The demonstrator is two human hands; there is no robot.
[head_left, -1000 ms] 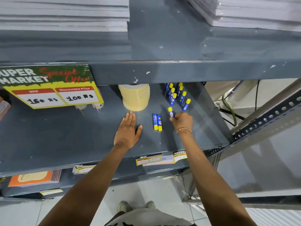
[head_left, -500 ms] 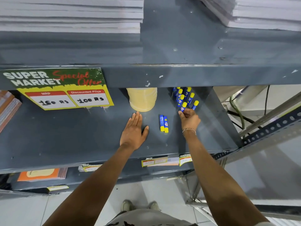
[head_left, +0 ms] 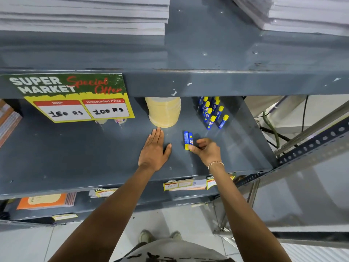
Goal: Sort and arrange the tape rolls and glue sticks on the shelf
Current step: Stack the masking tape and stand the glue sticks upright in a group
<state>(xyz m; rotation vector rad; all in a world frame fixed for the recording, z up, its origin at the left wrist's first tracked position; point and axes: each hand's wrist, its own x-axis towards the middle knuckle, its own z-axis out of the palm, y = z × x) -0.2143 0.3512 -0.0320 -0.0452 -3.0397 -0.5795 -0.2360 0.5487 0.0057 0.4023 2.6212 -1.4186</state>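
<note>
Two blue glue sticks with yellow caps (head_left: 186, 139) lie side by side on the grey shelf (head_left: 75, 157). My right hand (head_left: 206, 151) is at their near end, with thumb and forefinger pinching the cap end of the right-hand stick, which still lies flat. Several more glue sticks (head_left: 212, 112) stand upright in rows at the back right. A stack of beige tape rolls (head_left: 164, 112) stands at the back centre. My left hand (head_left: 154, 150) rests flat on the shelf just in front of the stack, fingers spread, holding nothing.
A green and yellow price sign (head_left: 75, 97) hangs from the upper shelf edge, with two small rolls (head_left: 111, 121) partly hidden behind it. Paper stacks (head_left: 85, 14) lie on the top shelf. Notebooks (head_left: 45, 201) sit on the shelf below. A perforated rail (head_left: 309, 146) runs at the right.
My right hand set a glue stick upright among the standing ones, then drew back toward me to the two lying sticks. My left hand stayed flat on the shelf.
</note>
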